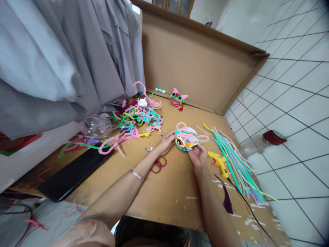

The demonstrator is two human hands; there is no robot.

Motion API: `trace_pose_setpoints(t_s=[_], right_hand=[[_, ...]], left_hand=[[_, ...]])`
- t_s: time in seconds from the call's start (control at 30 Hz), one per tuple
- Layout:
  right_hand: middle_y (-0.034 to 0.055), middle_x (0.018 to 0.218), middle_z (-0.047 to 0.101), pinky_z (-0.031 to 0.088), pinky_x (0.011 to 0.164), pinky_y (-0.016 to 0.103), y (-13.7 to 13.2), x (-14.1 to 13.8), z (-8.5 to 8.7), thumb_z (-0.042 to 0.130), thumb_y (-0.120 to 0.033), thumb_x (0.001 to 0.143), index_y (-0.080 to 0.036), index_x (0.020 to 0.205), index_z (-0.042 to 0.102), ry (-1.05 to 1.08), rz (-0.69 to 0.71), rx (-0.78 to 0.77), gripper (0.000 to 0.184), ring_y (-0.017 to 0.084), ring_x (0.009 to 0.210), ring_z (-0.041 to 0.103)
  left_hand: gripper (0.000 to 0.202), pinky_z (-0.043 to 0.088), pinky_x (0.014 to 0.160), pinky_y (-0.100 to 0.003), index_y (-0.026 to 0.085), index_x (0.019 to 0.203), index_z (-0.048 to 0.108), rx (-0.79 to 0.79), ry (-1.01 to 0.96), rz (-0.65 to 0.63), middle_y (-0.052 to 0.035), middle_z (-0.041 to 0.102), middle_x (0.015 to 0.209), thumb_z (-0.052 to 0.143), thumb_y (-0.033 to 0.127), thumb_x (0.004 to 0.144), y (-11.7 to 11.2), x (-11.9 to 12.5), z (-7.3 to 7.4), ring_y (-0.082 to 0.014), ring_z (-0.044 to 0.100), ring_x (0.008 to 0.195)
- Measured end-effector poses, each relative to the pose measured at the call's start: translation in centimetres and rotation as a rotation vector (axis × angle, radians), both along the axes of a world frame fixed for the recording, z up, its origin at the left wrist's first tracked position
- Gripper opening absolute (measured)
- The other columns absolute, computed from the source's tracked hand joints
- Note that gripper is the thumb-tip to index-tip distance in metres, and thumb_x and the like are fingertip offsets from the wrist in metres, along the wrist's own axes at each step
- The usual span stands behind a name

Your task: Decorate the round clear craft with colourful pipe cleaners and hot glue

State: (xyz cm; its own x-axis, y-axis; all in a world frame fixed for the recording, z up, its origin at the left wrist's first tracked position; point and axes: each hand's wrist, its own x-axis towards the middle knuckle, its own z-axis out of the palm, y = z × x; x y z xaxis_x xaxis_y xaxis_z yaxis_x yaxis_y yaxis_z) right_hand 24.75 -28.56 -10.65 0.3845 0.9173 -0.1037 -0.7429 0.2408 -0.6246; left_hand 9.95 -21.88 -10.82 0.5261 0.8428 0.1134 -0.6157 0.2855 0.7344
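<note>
A round craft face made with pipe cleaners is held up over the table between both hands. It has pink loops at its top, a green and pink band, and large eyes. My left hand grips its left edge, fingers closed on the rim. Holding the lower right edge is my right hand, its thumb and fingers closed on it. Red-handled scissors lie below my left wrist, partly hidden by the arm. To the right of my right hand rests a yellow glue gun.
Long pastel pipe cleaners lie at right beside a purple tassel. Bent pipe cleaners are heaped at back left, near a black flat object. Another craft face and a glue stick sit before a cardboard wall.
</note>
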Motion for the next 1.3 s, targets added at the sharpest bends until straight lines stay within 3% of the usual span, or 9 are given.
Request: trace_pose_setpoints(t_s=[0.17, 0.47, 0.6, 0.9, 1.17, 1.3], right_hand=[[-0.0011, 0.079, 0.077, 0.05, 0.097, 0.037, 0.1, 0.0, -0.2, 0.056, -0.014, 0.069, -0.023, 0.079, 0.065, -0.007, -0.004, 0.013, 0.016, 0.017, 0.08, 0.071], [-0.0016, 0.082, 0.077, 0.05, 0.098, 0.038, 0.5, 0.4, -0.7, 0.056, -0.013, 0.07, -0.023, 0.087, 0.065, -0.014, 0.018, 0.01, 0.022, 0.017, 0.083, 0.071], [-0.0025, 0.089, 0.077, 0.049, 0.1, 0.037, 0.6, 0.5, -0.9, 0.058, -0.015, 0.07, -0.024, 0.093, 0.065, -0.031, 0.023, 0.018, 0.025, 0.016, 0.084, 0.071], [-0.0016, 0.088, 0.077, 0.051, 0.097, 0.037, 0.7, 0.4, -0.6, 0.055, -0.013, 0.07, -0.023, 0.091, 0.065, 0.027, -0.001, 0.002, 0.025, 0.016, 0.085, 0.071], [-0.0021, 0.085, 0.076, 0.054, 0.089, 0.033, 0.7, 0.3, -0.8, 0.055, -0.012, 0.071, -0.022, 0.088, 0.065, 0.005, -0.001, 0.001, 0.022, 0.014, 0.078, 0.07], [-0.0024, 0.08, 0.075, 0.052, 0.093, 0.034, 0.6, 0.1, -0.8, 0.055, -0.011, 0.072, -0.022, 0.085, 0.065, 0.002, -0.001, 0.001, 0.02, 0.015, 0.08, 0.07]], left_hand=[[0.028, 0.046, 0.09, -0.033, 0.014, 0.088, 0.071, 0.013, -0.027, 0.025, -0.007, 0.074, 0.092, 0.078, 0.027, 0.063, -0.1, 0.0, 0.4, -0.0229, 0.066, 0.095], [0.037, 0.044, 0.066, -0.02, 0.02, 0.074, 0.053, -0.135, -0.072, 0.164, 0.0083, 0.06, 0.062, 0.082, 0.018, 0.052, 0.2, -0.1, 0.1, -0.0068, 0.055, 0.06], [0.039, 0.043, 0.063, -0.019, 0.019, 0.068, 0.048, -0.139, -0.071, 0.214, 0.008, 0.057, 0.062, 0.083, 0.02, 0.051, -0.4, 0.1, 0.4, -0.0062, 0.054, 0.06], [0.026, 0.045, 0.069, -0.024, 0.017, 0.057, 0.059, -0.134, -0.086, 0.291, 0.0025, 0.065, 0.074, 0.083, 0.019, 0.047, -1.2, 0.6, 0.8, -0.0092, 0.057, 0.067], [0.016, 0.044, 0.067, -0.025, 0.017, 0.063, 0.069, -0.148, -0.052, 0.287, 0.0007, 0.065, 0.064, 0.078, 0.022, 0.051, -1.2, 0.8, 0.7, -0.0111, 0.057, 0.064], [0.013, 0.044, 0.067, -0.025, 0.017, 0.065, 0.069, -0.137, -0.029, 0.286, 0.0006, 0.065, 0.065, 0.074, 0.022, 0.054, -1.3, 0.8, 0.8, -0.0107, 0.056, 0.062]])
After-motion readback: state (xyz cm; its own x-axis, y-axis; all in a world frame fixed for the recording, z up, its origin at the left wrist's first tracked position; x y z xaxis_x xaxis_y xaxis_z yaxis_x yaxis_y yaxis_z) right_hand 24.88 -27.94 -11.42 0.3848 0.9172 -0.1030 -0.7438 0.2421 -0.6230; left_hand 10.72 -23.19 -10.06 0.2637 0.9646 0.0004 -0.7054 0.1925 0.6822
